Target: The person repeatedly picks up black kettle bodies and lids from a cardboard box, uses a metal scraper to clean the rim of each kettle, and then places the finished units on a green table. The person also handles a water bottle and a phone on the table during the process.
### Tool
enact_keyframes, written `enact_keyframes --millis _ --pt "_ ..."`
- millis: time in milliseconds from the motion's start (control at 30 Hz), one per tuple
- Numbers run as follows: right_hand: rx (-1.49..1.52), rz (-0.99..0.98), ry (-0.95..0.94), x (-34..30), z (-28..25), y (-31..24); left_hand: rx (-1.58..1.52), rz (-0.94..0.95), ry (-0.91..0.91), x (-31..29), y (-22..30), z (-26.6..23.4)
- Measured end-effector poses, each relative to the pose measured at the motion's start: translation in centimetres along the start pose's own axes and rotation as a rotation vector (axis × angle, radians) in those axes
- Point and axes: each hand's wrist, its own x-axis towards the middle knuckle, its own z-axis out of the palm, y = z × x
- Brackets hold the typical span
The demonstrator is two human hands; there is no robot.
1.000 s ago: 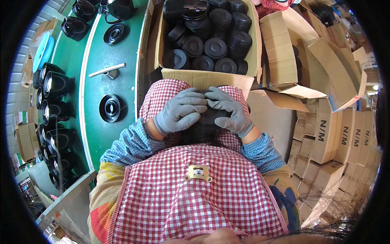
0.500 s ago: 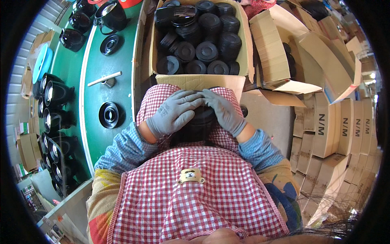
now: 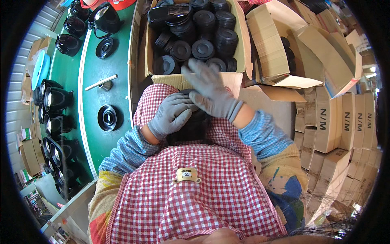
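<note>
A glossy black rounded object (image 3: 196, 122) stands between my thighs, mostly covered by my hands; its exact kind is hidden. My left hand (image 3: 172, 115), in a grey glove, is closed over its left and upper side, the fingers curving onto the top. Above it, blurred by motion, my gloved right hand (image 3: 211, 91) has its fingers stretched forward toward the box edge. Its lower part is near the object's top; whether it touches cannot be told. Beyond my knees, a cardboard box (image 3: 160, 79) holds several stacks of black round lids (image 3: 202, 49).
On the green table (image 3: 97, 148) at left lie black ring-shaped parts (image 3: 109, 118), a small metal T-shaped tool (image 3: 105, 84) and several black jugs (image 3: 50, 99). An open carton (image 3: 264, 46) stands at the right, above stacked cardboard boxes (image 3: 327, 126).
My right hand has lifted off the right side of the black object and swung up and leftward, fingers extending. My left hand stays on the object, having moved slightly.
</note>
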Motion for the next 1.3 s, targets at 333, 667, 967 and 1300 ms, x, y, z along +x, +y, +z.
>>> enact_keyframes --millis 333,667,967,1300 --pt "0.094 0.070 -0.114 2.9 0.9 -1.6 0.077 -0.177 -0.132 -1.0 1.5 -0.5" --pt "0.451 0.116 0.000 4.9 4.4 6.1 -0.010 0.055 -0.025 0.0 2.9 -0.4" --pt "0.450 -0.067 -0.239 4.0 5.8 3.8 -0.143 0.064 -0.109 1.6 2.6 -1.4" --pt "0.492 0.102 -0.294 1.4 10.5 2.8 -0.235 -0.812 -0.178 0.2 -0.5 -3.8"
